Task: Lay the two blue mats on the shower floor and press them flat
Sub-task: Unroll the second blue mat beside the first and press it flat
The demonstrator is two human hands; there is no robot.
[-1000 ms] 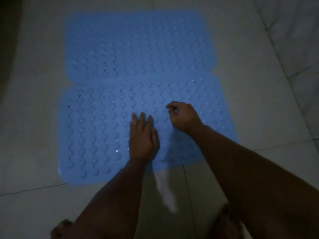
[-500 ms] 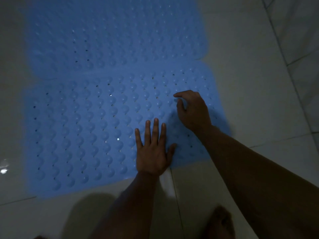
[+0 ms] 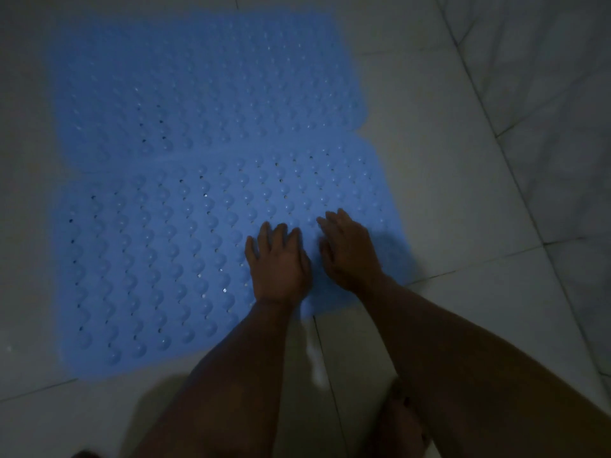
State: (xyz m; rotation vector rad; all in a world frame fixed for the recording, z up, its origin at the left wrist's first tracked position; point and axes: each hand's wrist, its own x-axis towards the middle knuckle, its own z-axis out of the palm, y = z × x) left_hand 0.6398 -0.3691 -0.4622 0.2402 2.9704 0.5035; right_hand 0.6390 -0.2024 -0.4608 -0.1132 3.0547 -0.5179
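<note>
A pale tiled floor (image 3: 463,193) with thin grout lines is seen in dim light. Two blue studded mats are laid flat on it, long edges touching: the far mat (image 3: 198,87) and the near mat (image 3: 158,259). A pale streak (image 3: 314,361) is seen just beside the near mat's front edge.

Both hands (image 3: 279,262) (image 3: 348,251) rest side by side on the near mat (image 3: 148,259), far mat (image 3: 198,87) touching behind.
</note>
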